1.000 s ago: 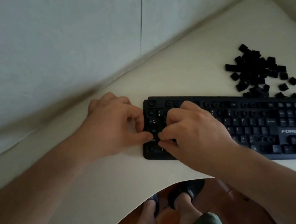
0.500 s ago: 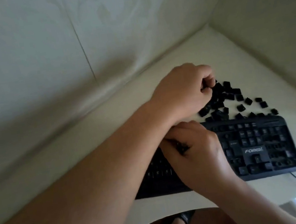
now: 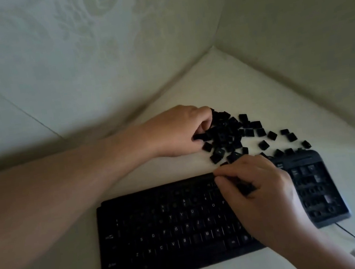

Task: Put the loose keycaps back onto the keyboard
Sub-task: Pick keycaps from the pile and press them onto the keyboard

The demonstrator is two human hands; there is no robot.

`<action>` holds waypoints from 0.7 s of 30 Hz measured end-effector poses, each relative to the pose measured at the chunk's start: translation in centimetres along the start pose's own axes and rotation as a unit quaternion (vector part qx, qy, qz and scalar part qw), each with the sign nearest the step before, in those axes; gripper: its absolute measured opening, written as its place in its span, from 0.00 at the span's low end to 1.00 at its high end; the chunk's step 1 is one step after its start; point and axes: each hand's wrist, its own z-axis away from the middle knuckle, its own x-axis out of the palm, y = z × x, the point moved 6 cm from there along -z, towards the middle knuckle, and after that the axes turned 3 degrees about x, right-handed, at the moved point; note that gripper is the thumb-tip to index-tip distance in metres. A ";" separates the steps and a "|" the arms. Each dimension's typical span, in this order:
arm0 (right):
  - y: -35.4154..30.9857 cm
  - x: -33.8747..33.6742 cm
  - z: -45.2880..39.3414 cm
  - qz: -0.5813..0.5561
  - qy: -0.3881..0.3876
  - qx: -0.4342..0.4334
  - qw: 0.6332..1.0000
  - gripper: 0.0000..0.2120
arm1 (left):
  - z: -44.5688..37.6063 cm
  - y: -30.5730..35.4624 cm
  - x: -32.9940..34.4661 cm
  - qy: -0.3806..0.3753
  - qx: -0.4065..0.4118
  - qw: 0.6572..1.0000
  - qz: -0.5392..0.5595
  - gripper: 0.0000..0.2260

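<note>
Since the earlier frame my left hand [image 3: 180, 131] had reached further into the heap of loose keycaps [image 3: 232, 136], and the view had swung so that the whole keyboard [image 3: 168, 226] lay below both hands. My left fingers were curled into the near-left edge of the heap and touched the caps there; I cannot tell if one cap was already pinched between them. My right hand [image 3: 260, 195] was curled on a small dark keycap [image 3: 246, 187], which sat between thumb and fingers above the upper right part of the main key block.

From my left grip the heap spread to the right and a little toward me, with single caps scattered further right, near the back edge of the number pad. The keyboard lay just on my side of the heap, its long axis running left to right, the number pad end on the right. Many sockets in that pad looked bare.

I judged that the right hand was nearer to those empty places, while the left was nearer to the supply. Which way the held cap pointed was too dark to read.
</note>
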 end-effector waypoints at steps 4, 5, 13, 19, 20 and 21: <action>0.3 -0.5 -0.4 0.005 0.000 -0.003 1.000 0.06 | 1.4 -0.2 -0.8 0.001 -0.036 0.999 -0.005 0.15; 0.3 -0.5 -0.6 0.003 0.001 -0.005 1.000 0.06 | 2.2 -0.2 -1.2 0.005 -0.054 0.998 0.015 0.15; -1.2 0.9 -1.5 -0.036 -0.077 -0.008 0.996 0.25 | 10.5 2.9 0.2 0.002 -0.160 0.929 0.332 0.11; -2.9 1.2 -1.6 -0.089 -0.084 -0.087 0.989 0.11 | 13.7 3.4 1.7 0.051 -0.232 0.849 0.472 0.14; -2.9 1.3 -1.5 -0.091 -0.086 -0.081 0.989 0.10 | 14.1 3.4 1.8 0.053 -0.240 0.841 0.482 0.14; -2.8 1.4 -1.5 -0.092 -0.090 -0.075 0.989 0.10 | 14.4 3.3 1.9 0.057 -0.249 0.833 0.490 0.14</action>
